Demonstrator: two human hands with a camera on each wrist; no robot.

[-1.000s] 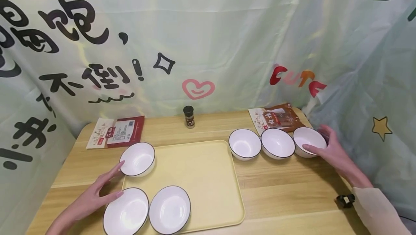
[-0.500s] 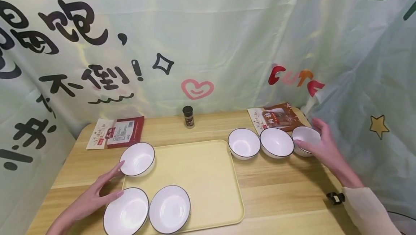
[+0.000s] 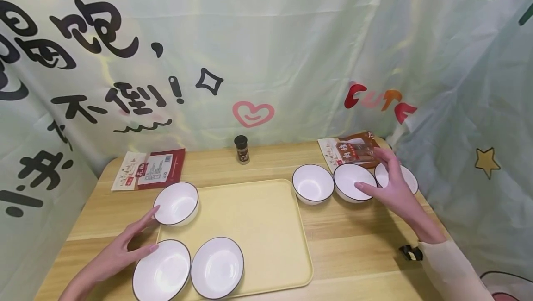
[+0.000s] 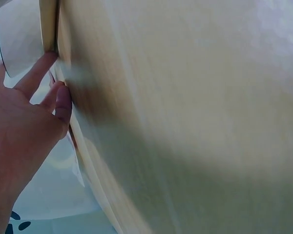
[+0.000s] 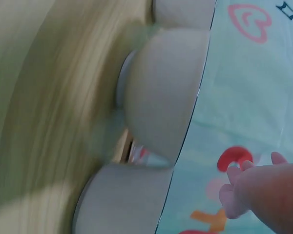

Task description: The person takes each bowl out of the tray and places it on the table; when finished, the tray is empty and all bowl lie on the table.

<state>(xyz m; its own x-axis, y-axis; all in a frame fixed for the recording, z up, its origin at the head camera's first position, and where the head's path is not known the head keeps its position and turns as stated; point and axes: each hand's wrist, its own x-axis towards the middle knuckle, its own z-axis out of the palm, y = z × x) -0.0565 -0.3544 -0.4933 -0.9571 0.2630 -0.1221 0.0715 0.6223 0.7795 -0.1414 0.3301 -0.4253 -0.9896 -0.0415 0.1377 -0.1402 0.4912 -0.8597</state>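
Observation:
My left hand (image 3: 127, 245) lies at the left, fingers extended. One fingertip touches the side of the upper left white bowl (image 3: 176, 203); the thumb reaches the rim of the lower left bowl (image 3: 162, 271). In the left wrist view, the hand (image 4: 27, 117) has its fingers against a bowl's side (image 4: 22, 36). My right hand (image 3: 393, 190) hovers with thumb and fingers spread over the middle bowl (image 3: 351, 181) of the right-hand row, partly hiding the end bowl (image 3: 410, 179). The right wrist view has that hand (image 5: 263, 190) beyond the bowl rims, holding nothing.
A yellow tray (image 3: 270, 227) lies mid-table, with another bowl (image 3: 218, 268) at its front left. One more bowl (image 3: 313, 184) starts the right row. Behind stand a black-capped spice jar (image 3: 242, 150), a red-white packet (image 3: 150, 170) and a brown packet (image 3: 354, 149) before a printed curtain.
My right hand has shifted left from the end bowl of the right row to above the middle bowl. My left hand and the bowls have kept their places.

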